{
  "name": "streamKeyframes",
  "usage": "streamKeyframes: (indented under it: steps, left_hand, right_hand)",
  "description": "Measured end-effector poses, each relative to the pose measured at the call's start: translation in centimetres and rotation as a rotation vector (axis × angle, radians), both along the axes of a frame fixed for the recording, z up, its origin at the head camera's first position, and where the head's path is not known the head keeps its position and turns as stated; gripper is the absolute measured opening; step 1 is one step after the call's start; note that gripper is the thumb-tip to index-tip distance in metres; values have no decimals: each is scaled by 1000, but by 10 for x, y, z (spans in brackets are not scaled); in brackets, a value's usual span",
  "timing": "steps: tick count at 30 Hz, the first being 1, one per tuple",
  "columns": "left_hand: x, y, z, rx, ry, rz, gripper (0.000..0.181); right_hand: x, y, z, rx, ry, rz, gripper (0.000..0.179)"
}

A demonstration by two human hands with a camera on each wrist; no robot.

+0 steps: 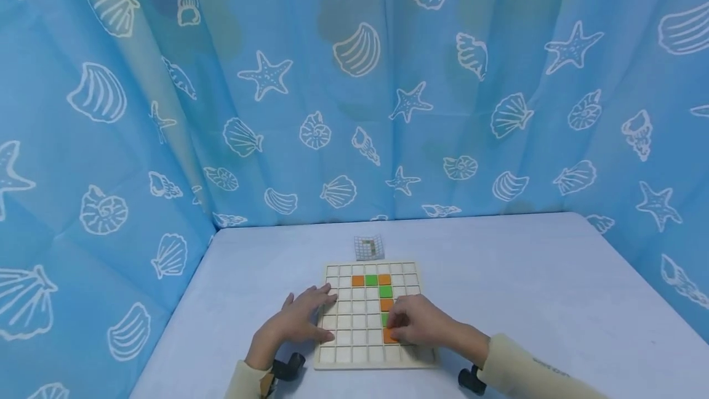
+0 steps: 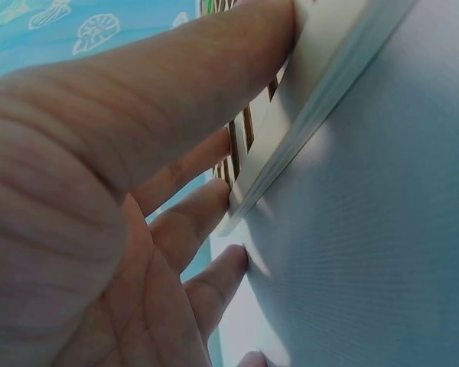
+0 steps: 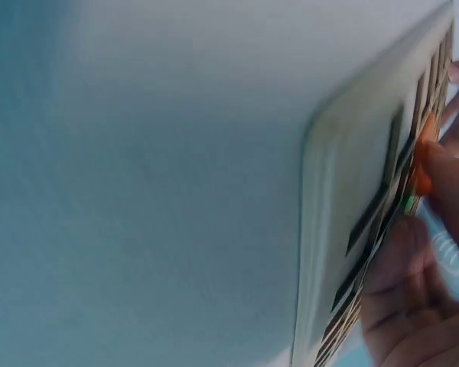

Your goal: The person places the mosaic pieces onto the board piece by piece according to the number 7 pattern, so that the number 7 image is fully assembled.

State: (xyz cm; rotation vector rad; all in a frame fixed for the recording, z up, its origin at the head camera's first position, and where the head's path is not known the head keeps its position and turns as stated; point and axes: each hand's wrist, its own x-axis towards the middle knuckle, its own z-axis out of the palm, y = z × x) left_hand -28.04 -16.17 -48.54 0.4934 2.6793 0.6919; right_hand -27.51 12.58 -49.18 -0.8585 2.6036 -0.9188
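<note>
A square wooden grid board (image 1: 343, 357) lies flat on the table. Orange and green square tiles fill some of its cells: a short row near the far side, then a column running toward the person. At the near end of that column is an orange tile (image 1: 390, 336), which the right hand (image 1: 423, 323) pinches between thumb and finger; the tile (image 3: 423, 168) also shows at the thumb tip in the right wrist view. The right hand hides part of the green tile just beyond. Spread along the board's left edge, the left hand (image 1: 301, 319) rests its thumb and fingertips on the frame.
Behind the board lies a small card (image 1: 368, 247) printed with a grid and a coloured pattern. A white cloth covers the table (image 1: 498, 276). Blue curtains (image 1: 310, 97) with shell and starfish prints hang around its far side and sides.
</note>
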Motion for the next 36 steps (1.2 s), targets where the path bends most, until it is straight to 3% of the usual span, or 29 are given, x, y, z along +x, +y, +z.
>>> streamKeyframes:
  steps: [3, 10, 18, 25, 28, 32, 36]
  left_hand:
    - [-2, 2, -1, 5, 2, -4, 77]
    - [2, -4, -8, -29, -38, 16, 78]
    - [4, -5, -7, -3, -36, 32, 78]
    - [6, 3, -11, 17, -26, -14, 77]
    - [5, 7, -13, 18, -27, -30, 78]
    - [0, 12, -11, 32, -34, -37, 74]
    - [-7, 5, -7, 104, -49, -19, 66]
  right_hand:
    - [1, 3, -3, -19, -18, -17, 5]
    - [3, -1, -19, -151, -196, -39, 9]
    - [1, -3, -14, -136, -200, -43, 9]
    - [2, 8, -13, -123, -232, -31, 7]
    - [-2, 17, -4, -129, -252, -29, 6]
    - [-17, 34, 13, -115, -172, -58, 14]
    - [-35, 59, 21, 34, 42, -200, 17]
